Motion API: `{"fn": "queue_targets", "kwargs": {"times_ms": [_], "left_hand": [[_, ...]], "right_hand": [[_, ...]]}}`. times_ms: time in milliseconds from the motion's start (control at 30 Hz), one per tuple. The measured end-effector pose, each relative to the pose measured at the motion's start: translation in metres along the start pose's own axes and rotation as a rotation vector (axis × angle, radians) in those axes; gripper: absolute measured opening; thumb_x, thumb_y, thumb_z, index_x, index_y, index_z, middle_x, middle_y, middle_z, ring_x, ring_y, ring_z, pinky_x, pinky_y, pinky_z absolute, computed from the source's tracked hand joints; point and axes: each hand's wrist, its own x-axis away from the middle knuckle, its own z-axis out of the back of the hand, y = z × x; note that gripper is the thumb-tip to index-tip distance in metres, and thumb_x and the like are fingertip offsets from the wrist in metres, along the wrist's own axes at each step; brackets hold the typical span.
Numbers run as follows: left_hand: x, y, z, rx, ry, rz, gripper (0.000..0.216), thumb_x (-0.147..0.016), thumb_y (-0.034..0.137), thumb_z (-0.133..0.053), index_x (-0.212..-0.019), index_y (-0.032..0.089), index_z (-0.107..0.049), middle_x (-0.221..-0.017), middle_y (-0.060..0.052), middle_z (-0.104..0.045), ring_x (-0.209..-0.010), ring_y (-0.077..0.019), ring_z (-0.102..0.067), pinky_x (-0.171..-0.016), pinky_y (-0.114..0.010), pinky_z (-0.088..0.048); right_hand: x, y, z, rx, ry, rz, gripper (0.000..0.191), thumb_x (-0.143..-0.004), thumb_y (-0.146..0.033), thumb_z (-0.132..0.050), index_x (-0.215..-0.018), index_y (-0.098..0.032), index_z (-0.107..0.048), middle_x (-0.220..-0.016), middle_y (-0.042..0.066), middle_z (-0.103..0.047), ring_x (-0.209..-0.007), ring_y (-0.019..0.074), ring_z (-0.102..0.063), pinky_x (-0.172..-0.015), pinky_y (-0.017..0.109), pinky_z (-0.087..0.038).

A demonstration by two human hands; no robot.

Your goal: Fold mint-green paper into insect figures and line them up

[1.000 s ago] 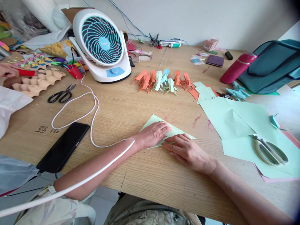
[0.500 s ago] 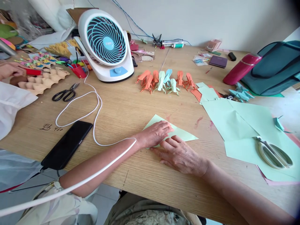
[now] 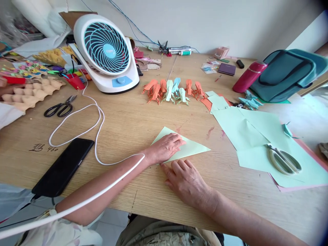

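A pale green folded paper triangle [image 3: 191, 147] lies flat on the wooden table [image 3: 143, 119] in front of me. My left hand [image 3: 165, 147] rests palm down on the paper's left part, fingers stretched flat. My right hand [image 3: 186, 181] lies flat on the table at the paper's near edge, fingertips at its lower left corner. Neither hand holds anything.
A row of orange and green folded paper figures [image 3: 170, 90] stands behind the paper. Green sheets [image 3: 246, 131] with scissors [image 3: 284, 160] lie to the right. A white fan [image 3: 106, 51], its cable [image 3: 94, 126], a black phone [image 3: 64, 165], black scissors [image 3: 58, 108] and an egg tray [image 3: 28, 94] lie left. A red bottle [image 3: 248, 77] and teal bag [image 3: 287, 73] sit far right.
My right hand has slid left and toward me along the paper's near edge, from on the sheet to its lower left corner. My left hand stays pressed on the paper.
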Motion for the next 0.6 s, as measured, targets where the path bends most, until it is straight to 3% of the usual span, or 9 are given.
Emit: {"fn": "queue_targets", "kwargs": {"times_ms": [267,600], "left_hand": [[-0.001,0.002,0.003,0.028,-0.009,-0.005,0.031,-0.099,0.019,-0.046,-0.129,0.017,-0.053,-0.126,-0.011,-0.057,-0.121,-0.0242,-0.050,-0.107,-0.042,-0.044],[0.000,0.001,0.001,0.019,-0.005,-0.015,0.030,-0.099,0.019,-0.047,-0.128,0.018,-0.053,-0.126,-0.010,-0.057,-0.121,-0.0244,-0.050,-0.107,-0.042,-0.044]], "right_hand": [[0.000,-0.012,-0.001,-0.027,-0.023,-0.129,0.049,-0.093,-0.034,-0.063,-0.134,-0.009,-0.053,-0.090,0.009,-0.062,-0.079,0.0257,-0.055,-0.066,0.040,-0.042],[0.009,-0.011,0.004,-0.112,-0.044,-0.302,0.043,-0.100,-0.027,-0.050,-0.140,-0.011,-0.051,-0.092,0.008,-0.061,-0.084,0.0241,-0.056,-0.072,0.039,-0.037]]}}
